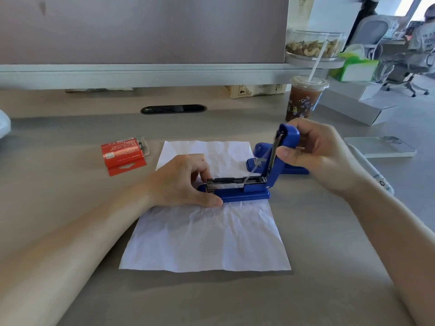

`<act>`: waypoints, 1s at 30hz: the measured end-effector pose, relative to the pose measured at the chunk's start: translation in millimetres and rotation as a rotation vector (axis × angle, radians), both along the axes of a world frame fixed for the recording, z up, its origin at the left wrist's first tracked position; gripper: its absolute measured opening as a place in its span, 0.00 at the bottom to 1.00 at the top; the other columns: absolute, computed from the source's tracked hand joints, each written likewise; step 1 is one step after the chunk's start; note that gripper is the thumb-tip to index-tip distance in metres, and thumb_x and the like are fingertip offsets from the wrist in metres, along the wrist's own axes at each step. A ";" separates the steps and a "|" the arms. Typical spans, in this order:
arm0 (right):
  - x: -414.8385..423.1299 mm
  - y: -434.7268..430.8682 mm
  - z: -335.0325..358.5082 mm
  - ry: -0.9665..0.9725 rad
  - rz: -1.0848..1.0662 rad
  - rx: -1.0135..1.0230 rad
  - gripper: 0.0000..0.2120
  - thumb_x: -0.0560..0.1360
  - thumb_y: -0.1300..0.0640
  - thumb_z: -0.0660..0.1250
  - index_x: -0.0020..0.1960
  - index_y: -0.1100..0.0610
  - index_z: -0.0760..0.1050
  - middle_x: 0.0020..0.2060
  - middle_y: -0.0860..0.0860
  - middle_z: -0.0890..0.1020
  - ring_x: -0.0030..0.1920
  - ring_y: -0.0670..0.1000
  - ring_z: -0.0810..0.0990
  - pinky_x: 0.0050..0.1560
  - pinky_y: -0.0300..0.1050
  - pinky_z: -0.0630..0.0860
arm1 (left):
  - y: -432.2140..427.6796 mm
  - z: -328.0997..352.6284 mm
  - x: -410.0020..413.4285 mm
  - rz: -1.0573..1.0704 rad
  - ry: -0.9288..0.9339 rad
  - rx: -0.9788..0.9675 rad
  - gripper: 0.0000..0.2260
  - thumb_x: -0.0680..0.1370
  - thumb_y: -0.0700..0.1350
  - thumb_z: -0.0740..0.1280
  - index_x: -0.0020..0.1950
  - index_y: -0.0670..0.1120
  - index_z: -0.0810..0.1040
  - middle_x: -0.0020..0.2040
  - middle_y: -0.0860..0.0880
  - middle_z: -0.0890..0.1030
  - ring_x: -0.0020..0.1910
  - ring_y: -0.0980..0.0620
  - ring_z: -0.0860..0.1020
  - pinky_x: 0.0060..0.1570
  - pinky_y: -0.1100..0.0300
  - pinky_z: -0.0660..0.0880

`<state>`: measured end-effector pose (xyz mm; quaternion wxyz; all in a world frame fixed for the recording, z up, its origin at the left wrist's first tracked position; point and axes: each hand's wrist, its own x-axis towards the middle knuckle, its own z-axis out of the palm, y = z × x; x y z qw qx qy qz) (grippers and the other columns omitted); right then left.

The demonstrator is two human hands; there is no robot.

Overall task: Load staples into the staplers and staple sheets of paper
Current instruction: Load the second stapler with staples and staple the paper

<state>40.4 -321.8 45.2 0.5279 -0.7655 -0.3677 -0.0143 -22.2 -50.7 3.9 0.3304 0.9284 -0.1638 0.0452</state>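
1. Standing at the back right of the tabletop [70, 184], a clear plastic cup [303, 100] with a domed lid and a white straw held a dark brown iced drink. Above it on a ledge, a clear tub [313, 47] held mixed nuts.
2. A red staple box [122, 154] lay left of the paper, its far end open with grey staple strips showing inside.
3. The open stapler [244, 192] sat on the crumpled white sheet of paper [207, 238] with its metal magazine exposed. Whether staples lay in the magazine could not be made out.
4. The left hand [183, 182] gripped the stapler's front end, fingers curled over the far side and thumb along the near edge of the base, hiding the nose.
5. The right hand [315, 151] pinched the raised blue lid [288, 140] between thumb and curled fingers, holding it nearly upright.
6. A second blue stapler [260, 148] stood just behind, at the paper's far right corner, partly hidden by the lid and the right hand.
7. A phone [381, 147] lay face down at the right.
8. Print on the staple box and the cup was too small to read.
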 end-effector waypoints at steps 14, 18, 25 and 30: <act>15.0 -28.3 -1.6 -0.018 -0.124 -0.677 0.15 0.63 0.60 0.80 0.40 0.43 0.80 0.34 0.39 0.84 0.36 0.38 0.80 0.38 0.25 0.72 | 8.9 -4.8 5.5 -0.063 -0.005 -0.044 0.15 0.62 0.62 0.76 0.33 0.55 0.75 0.39 0.53 0.75 0.34 0.54 0.72 0.32 0.67 0.68; 12.1 -24.5 -1.2 -0.042 -0.065 -0.673 0.13 0.66 0.58 0.79 0.43 0.43 0.82 0.35 0.38 0.83 0.38 0.39 0.81 0.41 0.29 0.74 | 10.1 -4.8 5.4 -0.059 0.000 -0.029 0.16 0.62 0.63 0.76 0.35 0.53 0.76 0.40 0.53 0.76 0.35 0.51 0.73 0.33 0.62 0.69; 4.3 6.1 -9.6 -0.058 -0.124 -0.379 0.01 0.70 0.54 0.75 0.41 0.51 0.85 0.35 0.46 0.86 0.37 0.47 0.84 0.44 0.41 0.81 | 17.6 -1.8 2.6 -0.039 -0.010 0.035 0.20 0.61 0.67 0.74 0.44 0.56 0.81 0.43 0.60 0.78 0.41 0.55 0.76 0.38 0.63 0.73; 4.7 51.1 4.2 -0.167 -0.069 -0.411 0.03 0.71 0.54 0.74 0.42 0.53 0.85 0.35 0.46 0.86 0.36 0.45 0.83 0.43 0.42 0.81 | 54.9 11.1 5.0 0.155 -0.108 -0.014 0.22 0.60 0.70 0.72 0.46 0.57 0.80 0.44 0.59 0.78 0.41 0.59 0.75 0.41 0.63 0.72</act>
